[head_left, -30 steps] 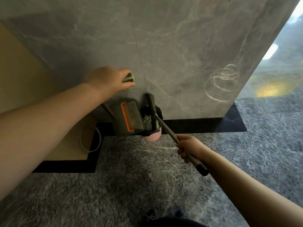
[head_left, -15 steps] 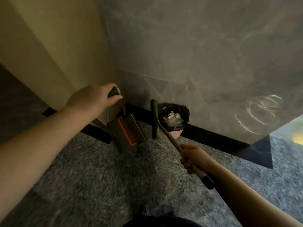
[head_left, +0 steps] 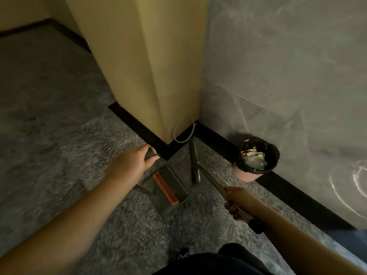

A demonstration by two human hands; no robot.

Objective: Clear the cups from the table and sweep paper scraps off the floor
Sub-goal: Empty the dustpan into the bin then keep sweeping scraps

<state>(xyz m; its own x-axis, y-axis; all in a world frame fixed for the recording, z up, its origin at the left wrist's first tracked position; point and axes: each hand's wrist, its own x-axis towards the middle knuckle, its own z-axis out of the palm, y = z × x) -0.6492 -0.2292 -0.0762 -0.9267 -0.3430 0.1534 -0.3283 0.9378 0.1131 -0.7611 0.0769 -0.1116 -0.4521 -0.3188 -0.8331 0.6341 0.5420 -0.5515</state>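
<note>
Both tools look light and stiff, best steered from the handle ends. The left hand grips the dustpan handle, its ribbed green tray with an orange comb near the floor. The right hand clasps the broom stick beside the lined pink bin.

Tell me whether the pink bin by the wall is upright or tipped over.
Upright. The pink bin stands on its base against the baseboard, its black-lined mouth facing up with scraps inside.
</note>
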